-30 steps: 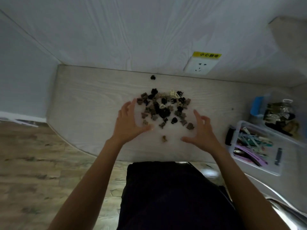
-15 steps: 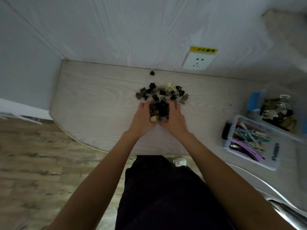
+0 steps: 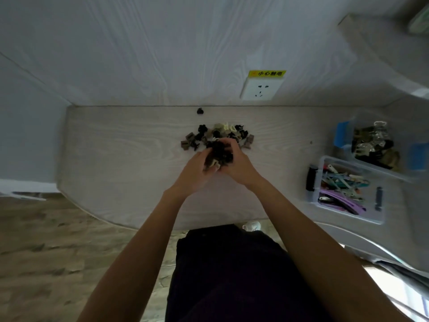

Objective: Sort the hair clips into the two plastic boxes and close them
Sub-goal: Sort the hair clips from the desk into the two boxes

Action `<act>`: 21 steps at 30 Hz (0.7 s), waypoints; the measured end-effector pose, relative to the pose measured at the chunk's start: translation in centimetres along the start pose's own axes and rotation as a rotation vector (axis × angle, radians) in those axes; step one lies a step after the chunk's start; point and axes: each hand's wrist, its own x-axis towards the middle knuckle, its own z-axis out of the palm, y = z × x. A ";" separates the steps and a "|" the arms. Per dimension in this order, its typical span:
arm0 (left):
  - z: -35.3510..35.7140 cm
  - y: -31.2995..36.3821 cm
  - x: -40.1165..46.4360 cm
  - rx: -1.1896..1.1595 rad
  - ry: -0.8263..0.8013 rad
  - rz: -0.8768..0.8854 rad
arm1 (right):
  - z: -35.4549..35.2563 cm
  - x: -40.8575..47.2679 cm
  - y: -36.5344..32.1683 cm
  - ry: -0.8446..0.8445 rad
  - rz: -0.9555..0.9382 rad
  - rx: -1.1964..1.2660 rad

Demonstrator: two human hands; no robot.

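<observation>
Pale wood-grain counter (image 3: 120, 159), matte, with a rounded front edge. Both hands meet over its middle, cupped together around a clump of small claw clips (image 3: 219, 154), dark and tan plastic, toothed. The left hand (image 3: 193, 173) curls under and against the clump from its side; the right hand (image 3: 239, 165) closes over it from the other, fingers bent round the clips. Whether the clump is lifted clear of the surface, I cannot tell.

More loose clips (image 3: 218, 134) lie scattered just behind the hands, toward the back edge: black, brown, one cream. A single black clip (image 3: 200, 110) sits apart, almost against the back wall.

At the right end of the counter stand two clear plastic boxes, lids off. The nearer box (image 3: 348, 219), with black latches, holds long flat clips in purple, teal and white. The farther box (image 3: 343, 135), with blue latches, holds chunky dark and clear claw clips.

A white wall socket (image 3: 261, 89) with a yellow label above it is set in the back wall.
</observation>
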 end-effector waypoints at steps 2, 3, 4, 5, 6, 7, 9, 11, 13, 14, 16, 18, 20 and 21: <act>0.1 0.0 0.2 -0.020 0.023 -0.004 | -0.4 -0.1 -0.2 0.008 0.047 0.080; 0.1 0.2 0.2 -0.020 0.028 0.004 | -0.6 -0.3 -0.4 0.007 0.079 0.135; 0.1 0.3 0.2 -0.023 0.033 0.016 | -0.8 -0.4 -0.4 0.008 0.106 0.196; 0.1 0.6 0.0 -0.037 0.036 0.033 | -1.0 -0.5 -0.4 0.019 0.122 0.254; 0.1 0.9 0.0 -0.059 0.040 0.056 | -1.2 -0.7 -0.3 0.042 0.128 0.306; 0.1 1.3 0.0 -0.073 0.046 0.085 | -1.4 -0.8 -0.1 0.078 0.120 0.337; 0.0 2.3 0.1 -0.051 0.064 0.157 | -1.9 -1.1 0.1 0.165 0.085 0.362; 0.5 3.8 0.4 -0.020 0.072 0.206 | -3.2 -1.7 0.4 0.235 0.054 0.391; 1.5 6.1 0.9 0.009 0.079 0.236 | -5.1 -2.8 0.8 0.269 0.029 0.455; 2.2 7.3 1.1 0.010 0.075 0.249 | -6.2 -3.3 0.9 0.275 0.020 0.500; 3.8 9.9 1.5 -0.033 0.043 0.285 | -8.8 -4.8 1.4 0.295 -0.023 0.542; 6.1 12.9 1.9 -0.070 0.012 0.344 | -12.3 -6.8 2.1 0.331 -0.079 0.537; 8.5 15.6 2.5 -0.098 -0.028 0.422 | -15.7 -8.7 3.0 0.377 -0.106 0.554; 10.2 17.5 2.9 -0.103 -0.050 0.462 | -17.8 -10.0 3.8 0.417 -0.109 0.562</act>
